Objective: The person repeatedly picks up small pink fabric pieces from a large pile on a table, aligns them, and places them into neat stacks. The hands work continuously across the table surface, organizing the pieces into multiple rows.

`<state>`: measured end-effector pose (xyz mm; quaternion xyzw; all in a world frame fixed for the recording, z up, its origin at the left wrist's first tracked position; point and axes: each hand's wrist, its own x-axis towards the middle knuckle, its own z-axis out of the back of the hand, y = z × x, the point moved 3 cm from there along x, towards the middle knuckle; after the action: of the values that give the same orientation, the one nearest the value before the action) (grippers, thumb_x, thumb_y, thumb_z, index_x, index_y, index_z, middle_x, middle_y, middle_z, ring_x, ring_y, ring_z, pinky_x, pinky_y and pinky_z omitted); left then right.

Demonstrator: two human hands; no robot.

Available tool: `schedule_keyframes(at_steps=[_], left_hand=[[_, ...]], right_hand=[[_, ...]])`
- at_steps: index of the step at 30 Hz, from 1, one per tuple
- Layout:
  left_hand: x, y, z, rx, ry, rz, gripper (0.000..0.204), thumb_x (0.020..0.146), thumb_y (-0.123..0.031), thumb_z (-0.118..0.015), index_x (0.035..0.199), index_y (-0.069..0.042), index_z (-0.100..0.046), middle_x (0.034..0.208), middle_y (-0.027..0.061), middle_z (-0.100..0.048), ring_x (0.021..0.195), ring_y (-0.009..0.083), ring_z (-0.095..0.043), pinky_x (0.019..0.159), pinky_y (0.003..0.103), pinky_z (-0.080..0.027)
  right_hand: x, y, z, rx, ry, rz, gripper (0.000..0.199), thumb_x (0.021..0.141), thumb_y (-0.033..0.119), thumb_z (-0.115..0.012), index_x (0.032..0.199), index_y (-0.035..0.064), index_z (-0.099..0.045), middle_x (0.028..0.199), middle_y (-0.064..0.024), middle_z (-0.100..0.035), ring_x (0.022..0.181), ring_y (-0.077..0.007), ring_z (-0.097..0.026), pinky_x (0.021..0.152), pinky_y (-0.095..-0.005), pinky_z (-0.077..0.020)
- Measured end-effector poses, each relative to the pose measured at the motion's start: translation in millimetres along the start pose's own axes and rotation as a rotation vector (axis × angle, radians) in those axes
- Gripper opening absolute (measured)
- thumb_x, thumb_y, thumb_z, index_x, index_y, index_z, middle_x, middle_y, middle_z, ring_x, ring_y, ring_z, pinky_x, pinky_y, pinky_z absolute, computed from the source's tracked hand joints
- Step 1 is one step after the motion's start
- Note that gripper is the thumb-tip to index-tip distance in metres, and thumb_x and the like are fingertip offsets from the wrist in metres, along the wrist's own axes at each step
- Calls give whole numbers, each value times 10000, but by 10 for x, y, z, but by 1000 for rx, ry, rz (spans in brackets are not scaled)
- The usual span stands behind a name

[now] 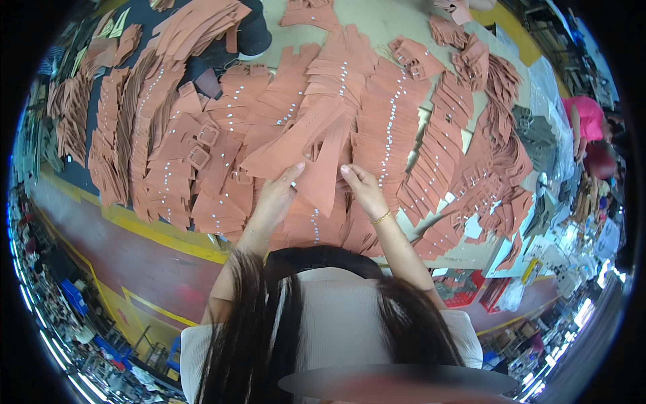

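My left hand (277, 195) grips a flat, salmon-brown leather piece (323, 168) by its lower left edge, thumb on top. The piece has tapering arms, with a slot between them, and its pointed end hangs toward me. At the piece's right edge, my right hand (365, 190) has thumb and fingers closed in a pinch; a gold bracelet is on that wrist. Under and around both hands lie overlapping rows of similar pieces (387, 128) with small white tags. Pieces with covered buckles (207, 135) lie left of my left hand.
More buckled pieces (471, 188) are heaped at the right of the table. Clear plastic wrap (546, 91) and grey-green pieces (538, 131) lie along the right edge. Beyond it is a person in a pink top (584, 118). Red crates (461, 289) stand below right.
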<state>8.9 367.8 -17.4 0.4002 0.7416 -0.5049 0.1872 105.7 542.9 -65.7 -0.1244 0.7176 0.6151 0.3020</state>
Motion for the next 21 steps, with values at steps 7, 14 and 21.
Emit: schedule_keyframes(at_steps=[7,14,21], left_hand=[[55,194,60,-42,-30,76,291,886,-164,-617,1113,13,-576,1050,59,-617,929,125,-573,791,258,-444],[-153,414,205,-12,51,-66,289,857,-176,-653,1065,21,-621,1068,55,-624,1000,116,-565,867,262,-435],[-399,566,245,11,70,-96,311,863,-158,-652,1115,18,-609,1096,63,-618,1020,119,-559,907,260,-424]], right_hand=[[-216,41,-391,61,-80,48,346,919,278,-595,1152,22,-580,1083,-33,-572,947,-109,-557,731,-278,-484],[-275,-52,-491,472,-28,-154,348,919,259,-592,1212,86,-522,1126,-7,-554,995,-118,-528,831,-308,-436],[-335,-180,-455,559,-109,-121,258,904,182,-612,1138,98,-543,1090,-6,-582,941,-107,-535,834,-284,-429]])
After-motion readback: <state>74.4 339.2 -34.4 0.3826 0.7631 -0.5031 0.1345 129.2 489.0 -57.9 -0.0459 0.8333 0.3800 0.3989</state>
